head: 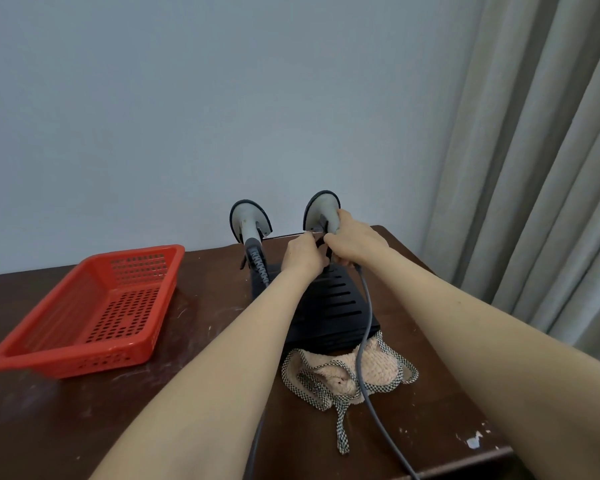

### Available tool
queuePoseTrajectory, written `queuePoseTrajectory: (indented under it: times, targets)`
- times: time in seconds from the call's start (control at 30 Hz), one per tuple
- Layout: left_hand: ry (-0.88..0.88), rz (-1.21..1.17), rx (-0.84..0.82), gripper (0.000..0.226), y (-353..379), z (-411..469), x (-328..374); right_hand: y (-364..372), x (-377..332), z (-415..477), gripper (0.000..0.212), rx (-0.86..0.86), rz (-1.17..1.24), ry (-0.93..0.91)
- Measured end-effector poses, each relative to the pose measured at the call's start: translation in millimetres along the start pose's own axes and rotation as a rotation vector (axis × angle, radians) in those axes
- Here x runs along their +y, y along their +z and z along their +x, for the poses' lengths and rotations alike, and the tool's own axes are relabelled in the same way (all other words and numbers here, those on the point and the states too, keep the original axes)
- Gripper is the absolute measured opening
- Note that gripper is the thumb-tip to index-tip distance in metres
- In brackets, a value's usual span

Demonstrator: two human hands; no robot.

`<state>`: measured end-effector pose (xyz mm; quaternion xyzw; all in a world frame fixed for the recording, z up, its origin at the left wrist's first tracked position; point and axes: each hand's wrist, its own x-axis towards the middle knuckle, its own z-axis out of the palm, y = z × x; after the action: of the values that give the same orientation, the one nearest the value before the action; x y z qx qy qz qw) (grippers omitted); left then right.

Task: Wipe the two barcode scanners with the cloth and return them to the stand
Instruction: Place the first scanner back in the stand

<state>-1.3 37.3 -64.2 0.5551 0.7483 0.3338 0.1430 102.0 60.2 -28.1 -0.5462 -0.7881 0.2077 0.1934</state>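
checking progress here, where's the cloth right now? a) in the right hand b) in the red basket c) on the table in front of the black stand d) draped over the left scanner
c: the cloth lies bunched on the table at the near edge of the black stand, while both hands are up at the right scanner.

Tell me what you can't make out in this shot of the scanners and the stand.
All in the head view:
- Right scanner handle and its seat in the stand: covered by the left hand and right hand.
- Stand's left side: behind the left forearm.
- Grey cable: its end runs off the bottom edge.
- Cloth: far edge tucked under the stand.
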Motion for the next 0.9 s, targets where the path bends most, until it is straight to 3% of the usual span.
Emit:
queuePoseTrajectory:
  times: [0.13, 0.47, 0.9]
  targets:
    - [0.037, -0.002, 0.008, 0.037, -6.2, -5.0, 1.0, -3.8, 4.3, -0.3, 0.04, 0.024, -0.036, 0.011]
    - [0.029, 0.069, -0.016, 0.018, -15.4, -7.4, -2.6, -1.7, -2.8, 2.1, 0.04, 0.005, -0.047, -0.028]
    - [-0.012, 0.105, -0.011, 0.026, -9.5, 6.2, -2.5, -5.8, -3.8, 5.7, 0.044, -0.018, 0.005, -0.056]
